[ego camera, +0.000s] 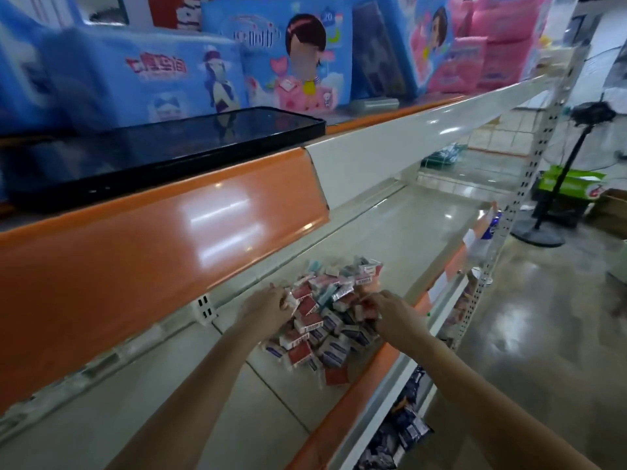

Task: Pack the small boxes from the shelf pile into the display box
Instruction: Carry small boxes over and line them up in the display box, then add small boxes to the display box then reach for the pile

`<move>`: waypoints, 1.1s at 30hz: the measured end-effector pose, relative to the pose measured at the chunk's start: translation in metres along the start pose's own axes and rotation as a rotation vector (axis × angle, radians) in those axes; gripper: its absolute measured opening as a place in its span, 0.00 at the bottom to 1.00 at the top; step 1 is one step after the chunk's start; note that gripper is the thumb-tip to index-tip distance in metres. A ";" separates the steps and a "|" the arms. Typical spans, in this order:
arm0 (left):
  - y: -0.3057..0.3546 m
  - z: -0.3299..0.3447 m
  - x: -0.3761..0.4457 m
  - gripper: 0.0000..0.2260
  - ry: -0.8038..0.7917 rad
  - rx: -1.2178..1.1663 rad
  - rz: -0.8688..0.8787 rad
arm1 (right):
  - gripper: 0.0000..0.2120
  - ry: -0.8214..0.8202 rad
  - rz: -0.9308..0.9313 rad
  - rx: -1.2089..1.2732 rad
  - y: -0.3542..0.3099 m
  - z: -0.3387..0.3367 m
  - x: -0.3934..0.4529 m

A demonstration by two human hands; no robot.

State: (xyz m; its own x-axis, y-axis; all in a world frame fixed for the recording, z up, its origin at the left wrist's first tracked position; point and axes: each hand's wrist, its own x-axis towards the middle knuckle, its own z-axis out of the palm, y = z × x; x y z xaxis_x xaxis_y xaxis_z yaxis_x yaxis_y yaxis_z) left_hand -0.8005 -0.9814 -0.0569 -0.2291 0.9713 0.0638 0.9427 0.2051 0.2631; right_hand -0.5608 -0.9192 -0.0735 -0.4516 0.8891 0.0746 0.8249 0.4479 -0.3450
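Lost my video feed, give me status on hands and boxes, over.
Left hand and right hand both on the pile of small boxes, fingers curled at boxes; exact grip unclear. Pile loose on the shelf. Display box not in view. Nothing blocking.

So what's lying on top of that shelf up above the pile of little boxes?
A flat black phone lies on the upper shelf, screen up. Behind it stand blue packs and pink packs. What is behind those packs is covered.

glossy shelf (390, 239), shiny wrapped small boxes (322, 320)
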 end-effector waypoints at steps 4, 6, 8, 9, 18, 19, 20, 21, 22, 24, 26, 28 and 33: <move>0.004 -0.002 0.004 0.14 -0.004 -0.025 -0.030 | 0.18 -0.035 -0.091 0.023 0.016 0.000 0.013; 0.005 -0.005 0.003 0.15 -0.016 -0.036 -0.032 | 0.17 -0.052 -0.180 0.052 0.020 -0.010 0.018; 0.007 -0.008 0.002 0.14 -0.044 -0.053 -0.041 | 0.18 -0.025 -0.304 0.075 0.020 -0.020 0.027; 0.008 -0.009 0.000 0.13 -0.052 -0.060 -0.045 | 0.18 -0.017 -0.338 0.089 0.018 -0.025 0.031; -0.011 -0.009 -0.057 0.08 0.181 -0.487 -0.357 | 0.16 -0.142 -0.605 0.271 -0.050 -0.020 0.049; -0.016 -0.009 -0.070 0.08 0.238 -0.549 -0.398 | 0.16 -0.165 -0.639 0.295 -0.061 -0.015 0.046; -0.020 -0.011 -0.083 0.09 0.289 -0.605 -0.441 | 0.17 -0.186 -0.672 0.309 -0.073 -0.009 0.042; -0.024 -0.014 -0.098 0.09 0.327 -0.664 -0.483 | 0.17 -0.210 -0.699 0.318 -0.085 -0.003 0.038; -0.029 -0.018 -0.113 0.10 0.356 -0.726 -0.527 | 0.17 -0.235 -0.724 0.330 -0.098 0.002 0.033; -0.038 -0.027 -0.145 0.09 0.421 -0.833 -0.615 | 0.16 -0.271 -0.773 0.376 -0.127 0.012 0.019; -0.047 -0.038 -0.182 0.09 0.520 -0.882 -0.685 | 0.14 -0.288 -0.819 0.436 -0.159 0.019 -0.001; -0.056 -0.050 -0.223 0.09 0.629 -0.905 -0.724 | 0.12 -0.301 -0.861 0.501 -0.192 0.025 -0.023; -0.077 -0.078 -0.336 0.05 0.885 -1.015 -0.813 | 0.12 -0.433 -0.993 0.563 -0.276 0.037 -0.097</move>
State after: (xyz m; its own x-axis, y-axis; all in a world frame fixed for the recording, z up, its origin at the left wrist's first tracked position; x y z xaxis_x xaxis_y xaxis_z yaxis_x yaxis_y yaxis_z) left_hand -0.8150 -1.3332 -0.0235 -0.9807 0.1949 0.0148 0.0350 0.1007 0.9943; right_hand -0.7575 -1.1322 -0.0203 -0.9661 0.0305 0.2562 -0.1579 0.7156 -0.6805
